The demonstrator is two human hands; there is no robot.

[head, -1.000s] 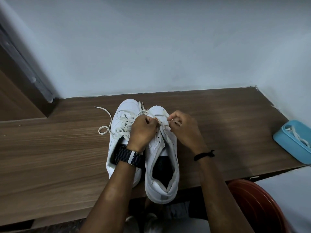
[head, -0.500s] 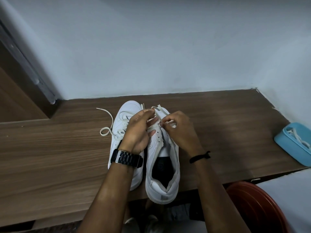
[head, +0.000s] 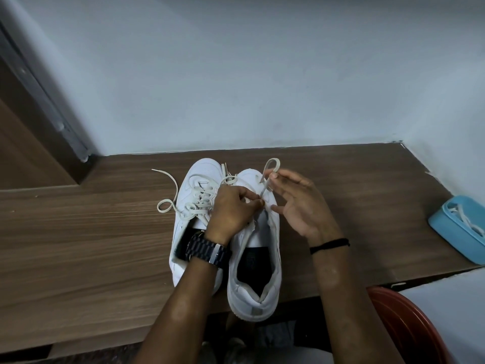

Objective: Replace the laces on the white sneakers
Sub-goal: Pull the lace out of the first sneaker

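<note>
Fingers of the right hand (head: pixel 301 203) pinch a lace (head: pixel 266 181) near its looped free end, lifted just above the right sneaker's (head: pixel 256 258) toe. That lace runs diagonally down toward the left hand (head: pixel 231 214), which pinches its lower part at the eyelets. Both sneakers stand side by side on the wooden table (head: pixel 78 232), toes pointing away.

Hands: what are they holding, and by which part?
Both pinch the lace: right hand just below its loop, left hand low, at the right sneaker's eyelets.
</note>
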